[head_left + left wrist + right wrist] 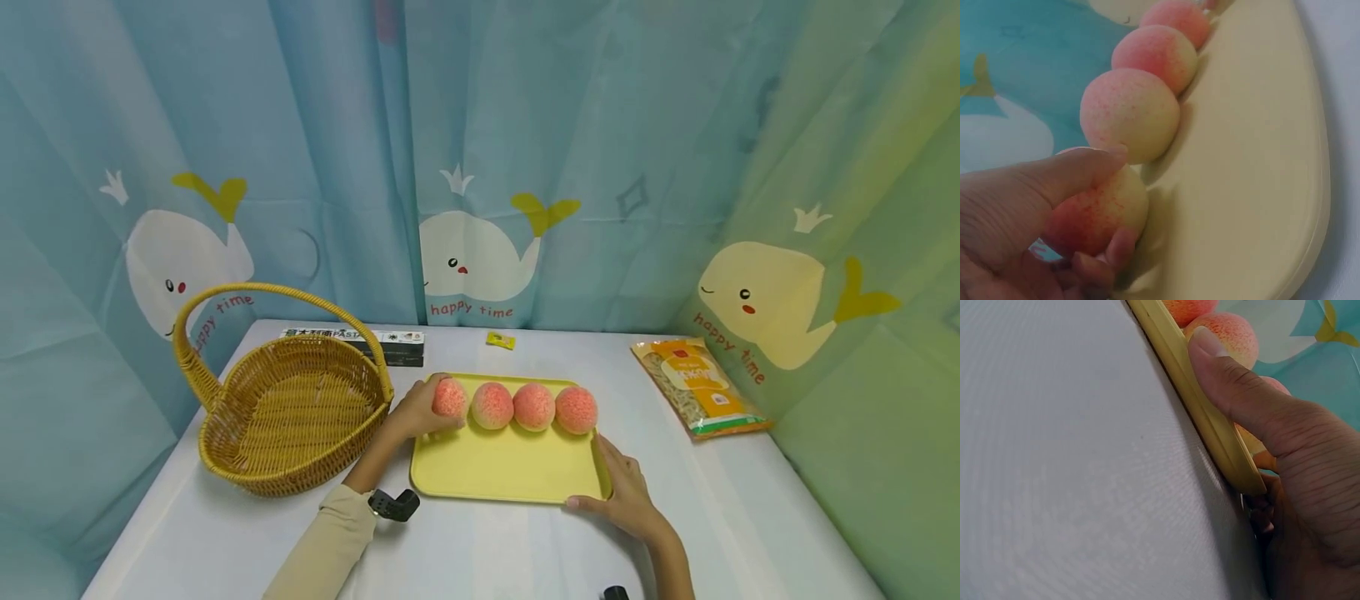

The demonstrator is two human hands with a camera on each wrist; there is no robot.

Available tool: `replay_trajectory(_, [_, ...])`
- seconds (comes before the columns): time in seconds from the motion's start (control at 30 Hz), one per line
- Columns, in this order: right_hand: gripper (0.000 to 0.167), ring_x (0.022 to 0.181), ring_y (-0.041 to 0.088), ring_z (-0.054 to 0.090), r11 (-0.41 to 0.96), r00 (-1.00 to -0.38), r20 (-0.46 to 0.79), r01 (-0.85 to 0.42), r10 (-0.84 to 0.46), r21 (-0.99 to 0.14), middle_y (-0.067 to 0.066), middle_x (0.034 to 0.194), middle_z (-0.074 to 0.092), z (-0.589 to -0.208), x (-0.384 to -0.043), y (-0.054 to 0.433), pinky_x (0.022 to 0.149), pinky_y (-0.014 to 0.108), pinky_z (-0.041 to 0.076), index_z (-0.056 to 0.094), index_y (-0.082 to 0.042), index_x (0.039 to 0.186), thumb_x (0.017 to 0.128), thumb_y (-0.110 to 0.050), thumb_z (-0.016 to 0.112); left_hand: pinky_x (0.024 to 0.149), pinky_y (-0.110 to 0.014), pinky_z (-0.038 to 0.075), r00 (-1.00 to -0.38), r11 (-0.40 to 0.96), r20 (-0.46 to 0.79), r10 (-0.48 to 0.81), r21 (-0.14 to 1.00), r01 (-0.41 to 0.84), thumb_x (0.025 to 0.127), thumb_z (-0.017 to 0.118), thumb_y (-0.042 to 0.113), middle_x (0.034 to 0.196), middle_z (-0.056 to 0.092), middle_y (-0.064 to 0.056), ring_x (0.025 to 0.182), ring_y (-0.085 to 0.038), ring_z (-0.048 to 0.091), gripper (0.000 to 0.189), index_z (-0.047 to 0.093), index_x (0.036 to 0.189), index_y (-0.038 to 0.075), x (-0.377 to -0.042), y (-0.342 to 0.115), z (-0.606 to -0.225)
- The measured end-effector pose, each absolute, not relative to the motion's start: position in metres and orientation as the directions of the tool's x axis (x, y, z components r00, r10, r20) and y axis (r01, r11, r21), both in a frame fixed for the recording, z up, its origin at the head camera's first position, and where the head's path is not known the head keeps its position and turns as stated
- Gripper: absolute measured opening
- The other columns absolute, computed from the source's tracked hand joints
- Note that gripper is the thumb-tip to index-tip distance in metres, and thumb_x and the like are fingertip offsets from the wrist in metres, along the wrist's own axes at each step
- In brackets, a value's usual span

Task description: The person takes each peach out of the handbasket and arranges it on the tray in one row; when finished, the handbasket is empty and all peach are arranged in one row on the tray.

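Several pink-and-cream peaches (pixel 533 407) sit in a row along the far side of a yellow tray (pixel 502 475). The leftmost peach (pixel 450 398) is in the grasp of my left hand (pixel 415 412); in the left wrist view the thumb lies over the top of that peach (pixel 1107 209) and the fingertips curl round its lower side. At the tray's near right corner is my right hand (pixel 628 498). Its thumb lies across the tray rim (pixel 1210 434) in the right wrist view, with the fingers round the outer side, partly hidden.
Left of the tray stands a yellow wicker basket (pixel 300 477) with a tall handle. Behind it lies a dark pasta box (pixel 405 350). A small yellow packet (pixel 500 340) is at the back, and an orange-and-clear food bag (pixel 701 387) lies at the right. Curtains surround the table.
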State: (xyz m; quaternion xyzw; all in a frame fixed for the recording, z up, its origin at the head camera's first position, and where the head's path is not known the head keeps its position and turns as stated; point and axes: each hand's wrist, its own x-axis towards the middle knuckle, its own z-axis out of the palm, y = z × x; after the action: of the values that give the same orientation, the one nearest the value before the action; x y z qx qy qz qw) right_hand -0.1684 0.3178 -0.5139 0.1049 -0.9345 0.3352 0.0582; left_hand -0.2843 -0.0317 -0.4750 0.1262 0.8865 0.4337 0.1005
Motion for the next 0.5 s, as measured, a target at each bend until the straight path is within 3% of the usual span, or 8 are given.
replay_trajectory(0.27, [0.118, 0.126, 0.043, 0.033, 0.751, -0.976, 0.166, -0.213, -0.138, -0.625, 0.03, 0.153, 0.031, -0.5164, -0.1684, 0.3194, 0.094, 0.052, 0.029, 0.019, 0.004, 0.153, 0.066, -0.037, 0.087, 0.056, -0.027, 0.052, -0.937, 0.501, -0.079, 0.341, 0.858, 0.11, 0.078, 0.083, 0.018, 0.116, 0.046, -0.022, 0.064, -0.019, 0.061, 0.082, 0.038, 0.146, 0.011, -0.2857, -0.032, -0.4776])
replay_trajectory(0.5, [0.117, 0.125, 0.042, 0.033, 0.741, -0.974, 0.174, -0.222, -0.143, -0.633, 0.03, 0.153, 0.031, -0.5165, -0.1684, 0.3187, 0.093, 0.051, 0.029, 0.02, 0.004, 0.153, 0.066, -0.037, 0.087, 0.054, -0.028, 0.052, -0.93, 0.486, -0.055, 0.363, 0.863, 0.139, 0.078, 0.084, 0.019, 0.118, 0.046, -0.023, 0.063, -0.021, 0.064, 0.082, 0.038, 0.145, 0.01, -0.2864, -0.0327, -0.4805])
